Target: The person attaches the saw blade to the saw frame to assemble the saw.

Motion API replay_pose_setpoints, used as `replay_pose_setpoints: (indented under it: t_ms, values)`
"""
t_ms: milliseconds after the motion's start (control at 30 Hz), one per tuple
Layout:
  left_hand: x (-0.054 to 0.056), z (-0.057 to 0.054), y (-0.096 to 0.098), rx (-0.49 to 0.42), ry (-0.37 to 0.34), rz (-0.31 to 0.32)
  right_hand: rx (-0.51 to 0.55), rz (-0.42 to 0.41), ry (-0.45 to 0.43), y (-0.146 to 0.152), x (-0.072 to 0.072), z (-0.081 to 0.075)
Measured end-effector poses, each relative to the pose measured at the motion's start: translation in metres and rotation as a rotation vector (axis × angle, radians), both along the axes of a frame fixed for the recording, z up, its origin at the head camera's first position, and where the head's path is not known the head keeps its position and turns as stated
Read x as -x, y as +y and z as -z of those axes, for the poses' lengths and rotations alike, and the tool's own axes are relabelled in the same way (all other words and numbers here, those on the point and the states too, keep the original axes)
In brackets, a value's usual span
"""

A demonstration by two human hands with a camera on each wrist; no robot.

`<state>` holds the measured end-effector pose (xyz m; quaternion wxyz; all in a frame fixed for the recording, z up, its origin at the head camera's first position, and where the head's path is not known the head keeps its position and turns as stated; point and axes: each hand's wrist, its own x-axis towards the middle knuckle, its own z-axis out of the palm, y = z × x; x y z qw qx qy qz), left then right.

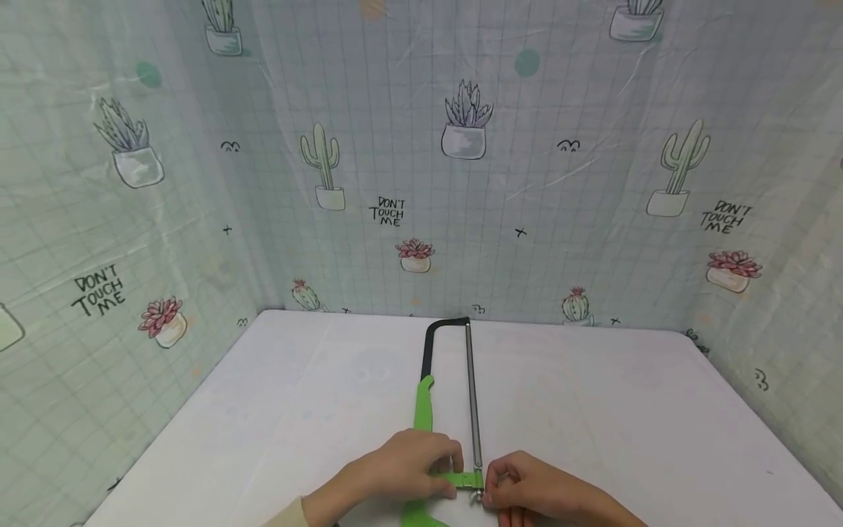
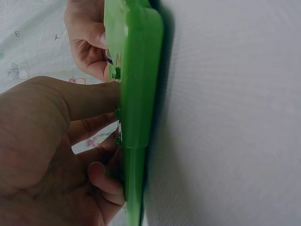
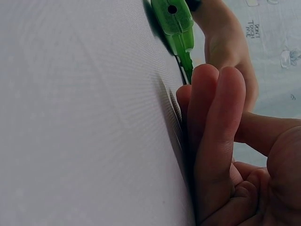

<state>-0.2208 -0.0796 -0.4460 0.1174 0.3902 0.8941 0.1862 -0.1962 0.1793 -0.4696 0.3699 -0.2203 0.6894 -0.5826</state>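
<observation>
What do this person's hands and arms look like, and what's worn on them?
The left hand and the right hand are both ungloved. A plain beige fabric sleeve shows on the left forearm; the visible right forearm has none. A small dark item, too cropped to identify, shows at the left wrist.

hacksaw (image 1: 424, 411) | green body, black front bow (image 1: 429, 350), grey blade (image 1: 473, 399) | lying flat, bow end farthest | white table (image 1: 593, 410)

hacksaw frame (image 1: 424, 410): bright green | front bow (image 1: 428, 355): black | blade (image 1: 472, 395): steel grey | wing nut (image 1: 476, 497): silver | tabletop (image 1: 626, 410): white | sleeve (image 1: 291, 515): beige | backdrop (image 1: 395, 88): pale grey-green, thin-gridded, printed green cacti (image 1: 321, 155), reddish-pink succulents (image 1: 415, 249), white pots (image 1: 464, 143), teal dots (image 1: 527, 63), black lettering (image 1: 387, 212)
</observation>
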Motion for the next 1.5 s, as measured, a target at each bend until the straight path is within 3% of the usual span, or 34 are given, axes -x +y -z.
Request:
replay_pose_setpoints:
  t_ms: [1000,1500]
  values:
    - [-0.0043,-0.0065,0.0042,0.010,0.008,-0.011,0.023,0.017,-0.063,0.0025,-0.0014,0.0018]
    - [-0.0066,-0.0080,0.0032,0.019,0.021,-0.019,-0.042,0.038,0.045,-0.0001,-0.0024,-0.0013]
